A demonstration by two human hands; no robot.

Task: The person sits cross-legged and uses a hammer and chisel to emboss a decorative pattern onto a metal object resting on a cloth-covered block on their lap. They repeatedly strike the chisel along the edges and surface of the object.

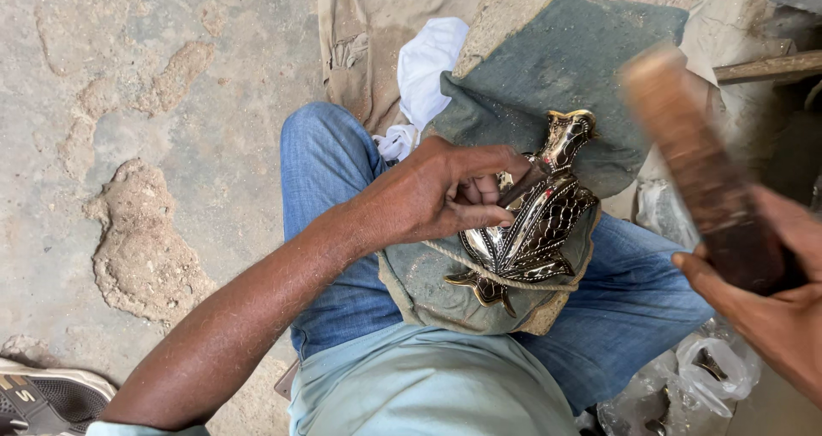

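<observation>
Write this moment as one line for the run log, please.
left hand: holds thin metal punch on shiny engraved metal figure | right hand: holds raised wooden mallet | figure: tied on grey pad by cord

I see my left hand point(445, 192) pinching a short dark metal punch point(524, 183), its tip set against a shiny engraved brass fish-shaped piece point(531, 231). The piece lies on a dusty grey-green cloth pad point(428, 282) across my blue-jeaned knee point(330, 171), with a thin cord point(505, 278) running over it. My right hand point(771, 290) grips a blurred brown wooden mallet point(693, 166), raised well apart from the punch. A white rag point(428, 64) lies on the concrete floor point(128, 102) beyond my knee.
</observation>
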